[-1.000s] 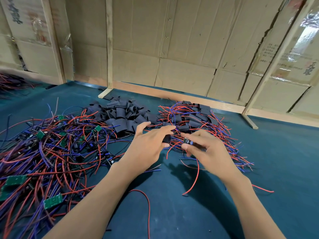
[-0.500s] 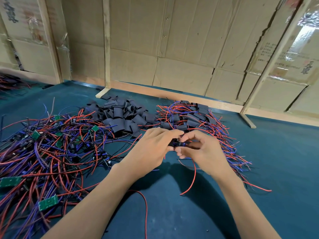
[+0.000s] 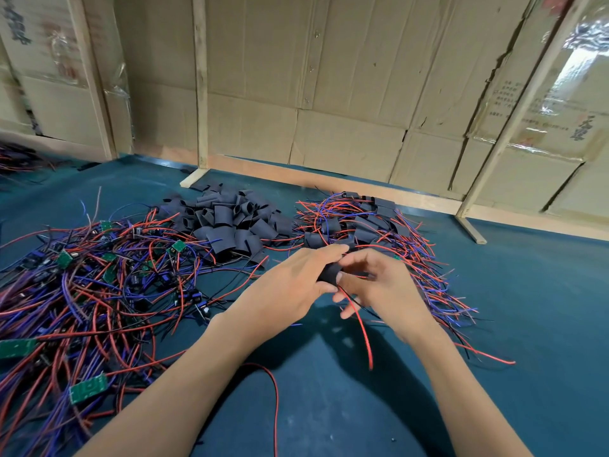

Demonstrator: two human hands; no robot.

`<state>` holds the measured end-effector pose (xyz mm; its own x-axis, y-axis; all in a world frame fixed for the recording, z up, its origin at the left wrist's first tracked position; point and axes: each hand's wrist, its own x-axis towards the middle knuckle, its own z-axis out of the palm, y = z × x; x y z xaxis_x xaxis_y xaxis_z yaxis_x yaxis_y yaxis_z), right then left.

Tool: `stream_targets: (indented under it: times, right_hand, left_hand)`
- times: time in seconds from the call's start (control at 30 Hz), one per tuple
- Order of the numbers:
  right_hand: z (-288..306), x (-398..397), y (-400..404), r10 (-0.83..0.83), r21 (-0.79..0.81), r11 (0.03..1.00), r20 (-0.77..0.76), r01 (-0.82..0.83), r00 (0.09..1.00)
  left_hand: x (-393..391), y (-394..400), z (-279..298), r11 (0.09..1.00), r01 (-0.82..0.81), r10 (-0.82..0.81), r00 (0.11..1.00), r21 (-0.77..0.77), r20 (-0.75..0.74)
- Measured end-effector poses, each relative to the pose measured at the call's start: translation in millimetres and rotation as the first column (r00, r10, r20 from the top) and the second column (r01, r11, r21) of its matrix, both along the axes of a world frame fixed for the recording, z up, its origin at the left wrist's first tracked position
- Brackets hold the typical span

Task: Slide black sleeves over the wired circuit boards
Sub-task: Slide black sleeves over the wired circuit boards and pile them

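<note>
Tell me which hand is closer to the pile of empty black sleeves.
Left. The left hand is just in front of the pile of empty black sleeves, gripping a black sleeve; the right hand is farther right, before the finished pile.

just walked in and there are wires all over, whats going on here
A person is fitting a black sleeve over a wired circuit board. The left hand grips the sleeve, and the right hand pinches its end, with a red wire hanging below. On the green table lie a tangle of bare boards to the left, a pile of empty sleeves behind, and a heap of sleeved ones to the right.
</note>
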<state>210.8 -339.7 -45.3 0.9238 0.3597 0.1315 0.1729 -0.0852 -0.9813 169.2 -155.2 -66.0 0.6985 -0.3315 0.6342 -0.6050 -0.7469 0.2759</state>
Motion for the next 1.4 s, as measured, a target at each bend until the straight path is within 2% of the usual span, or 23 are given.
stream_targets:
  times: [0.07, 0.13, 0.23, 0.33, 0.4, 0.47, 0.53, 0.57, 0.6, 0.67, 0.73, 0.8, 0.93, 1.0, 1.03, 1.1, 1.17, 1.23, 1.27, 1.3, 1.33, 1.37, 1.4]
  right_hand:
    - [0.4, 0.8, -2.0, 0.071, -0.012, 0.997, -0.103, -0.072, 0.992]
    - [2.6, 0.8, -6.0, 0.159, 0.048, 0.987, -0.183, -0.153, 0.97]
    - [9.7, 1.2, -17.2, 0.249, 0.078, 0.968, -0.22, -0.238, 0.943]
    - [16.9, 6.3, -29.7, 0.163, 0.055, 0.986, -0.18, -0.155, 0.97]
    - [20.3, 11.6, -37.1, -0.009, 0.069, 0.998, -0.083, 0.015, 0.996]
    - [21.2, 15.6, -41.9, -0.263, 0.007, 0.965, 0.064, 0.264, 0.963]
    - [13.5, 18.6, -45.6, -0.501, -0.162, 0.81, 0.308, 0.563, 0.809]
    - [7.9, 18.1, -45.8, -0.554, -0.205, 0.713, 0.421, 0.671, 0.718]
    - [3.9, 17.0, -43.2, -0.576, -0.199, 0.646, 0.506, 0.737, 0.642]
    - [-2.6, 13.9, -33.2, -0.562, -0.132, 0.613, 0.62, 0.779, 0.547]
    - [-7.5, 8.9, -19.2, -0.484, -0.076, 0.63, 0.74, 0.773, 0.466]
    - [-12.2, 0.7, -3.4, -0.396, -0.046, 0.683, 0.816, 0.729, 0.421]
    - [-21.3, -17.2, 25.7, -0.188, -0.121, 0.832, 0.857, 0.542, 0.48]
    - [-26.0, -22.0, 34.4, -0.105, -0.174, 0.868, 0.852, 0.466, 0.513]
    - [-28.3, -23.7, 36.8, -0.086, -0.192, 0.877, 0.839, 0.441, 0.537]
    - [-30.5, -25.5, 37.7, -0.094, -0.201, 0.903, 0.769, 0.379, 0.632]
    - [-30.9, -24.6, 39.3, -0.071, -0.256, 0.917, 0.649, 0.306, 0.757]
    - [-32.0, -22.9, 42.8, -0.034, -0.326, 0.914, 0.534, 0.243, 0.845]
    - [-33.6, -20.8, 44.4, -0.022, -0.283, 0.945, 0.446, 0.164, 0.895]
    - [-34.2, -20.2, 44.5, 0.015, -0.14, 0.99, 0.319, 0.032, 0.948]
    - [-33.2, -19.9, 42.9, 0.073, 0.062, 0.994, 0.196, -0.087, 0.978]
    - [-32.7, -19.4, 39.3, 0.139, 0.215, 0.963, 0.129, -0.165, 0.982]
    - [-33.3, -17.6, 34.7, 0.193, 0.303, 0.927, 0.121, -0.221, 0.974]
  left_hand:
    - [-1.3, -0.9, 1.9, 1.0, 0.011, -0.011, 1.0, -0.003, -0.011]
    - [-2.8, -1.3, 4.3, 0.999, 0.019, -0.021, 0.999, -0.044, -0.046]
    - [-3.1, -2.1, 3.0, 0.999, -0.017, 0.016, 1.0, -0.04, -0.02]
    - [1.7, 2.0, 1.6, 0.997, -0.077, 0.078, 0.997, -0.029, 0.018]
    - [7.2, 5.7, -0.4, 0.973, -0.228, 0.223, 0.968, 0.032, 0.114]
    - [10.8, 9.6, -3.4, 0.883, -0.461, 0.445, 0.881, 0.086, 0.16]
    - [13.5, 15.3, -12.4, 0.739, -0.652, 0.654, 0.755, 0.167, 0.052]
    - [13.9, 18.4, -18.0, 0.666, -0.712, 0.736, 0.676, 0.225, -0.038]
    - [13.8, 22.3, -22.9, 0.595, -0.751, 0.799, 0.591, 0.285, -0.112]
    - [14.2, 29.6, -28.6, 0.495, -0.786, 0.868, 0.467, 0.369, -0.169]
    - [15.5, 33.9, -28.0, 0.468, -0.782, 0.881, 0.447, 0.412, -0.153]
    - [16.5, 35.9, -23.3, 0.479, -0.77, 0.871, 0.476, 0.42, -0.121]
    - [12.7, 34.0, -8.6, 0.588, -0.727, 0.8, 0.586, 0.354, -0.125]
    - [8.3, 31.2, -0.3, 0.691, -0.684, 0.72, 0.68, 0.235, -0.14]
    - [5.1, 29.9, 3.8, 0.745, -0.647, 0.664, 0.741, 0.162, -0.099]
    - [-0.7, 26.0, 9.8, 0.82, -0.572, 0.558, 0.811, 0.037, 0.177]
    - [-6.6, 18.0, 14.2, 0.903, -0.43, 0.388, 0.794, -0.019, 0.467]
    - [-13.1, 5.5, 15.7, 0.976, -0.216, 0.194, 0.825, -0.02, 0.53]
    - [-15.7, -0.6, 14.8, 0.993, -0.115, 0.108, 0.863, -0.016, 0.493]
    - [-18.0, -6.7, 12.6, 0.999, -0.036, 0.034, 0.9, -0.004, 0.434]
    - [-20.3, -13.2, 11.5, 1.0, 0.013, -0.016, 0.925, 0.011, 0.381]
    - [-21.5, -19.0, 10.7, 0.998, 0.045, -0.055, 0.922, 0.036, 0.382]
    - [-22.0, -24.0, 10.3, 0.995, 0.081, -0.102, 0.895, 0.066, 0.435]
